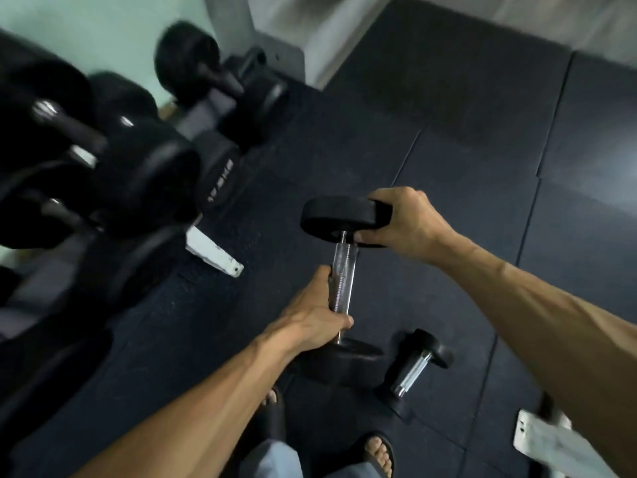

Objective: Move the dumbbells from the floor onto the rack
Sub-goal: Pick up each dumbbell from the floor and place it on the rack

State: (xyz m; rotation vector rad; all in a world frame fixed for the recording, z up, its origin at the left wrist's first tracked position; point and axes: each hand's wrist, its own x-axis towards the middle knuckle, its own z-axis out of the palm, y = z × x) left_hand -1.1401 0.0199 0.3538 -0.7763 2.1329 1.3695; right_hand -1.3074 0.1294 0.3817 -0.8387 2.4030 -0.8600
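black round-headed dumbbell [342, 270] with a knurled chrome handle, held off the rubber floor [448, 160]: left hand [319, 310] grips the handle, right hand [410, 224] clasps its upper head; blurred rack [213, 251] lies left.

Location: a gym weights area. Black rubber floor tiles [448, 98] cover the ground. A rack [213, 251] loaded with black dumbbells [148, 174] stands at left; another dumbbell [413, 370] lies on the floor.

Two hands [312, 315], two floor-side dumbbells [341, 281].
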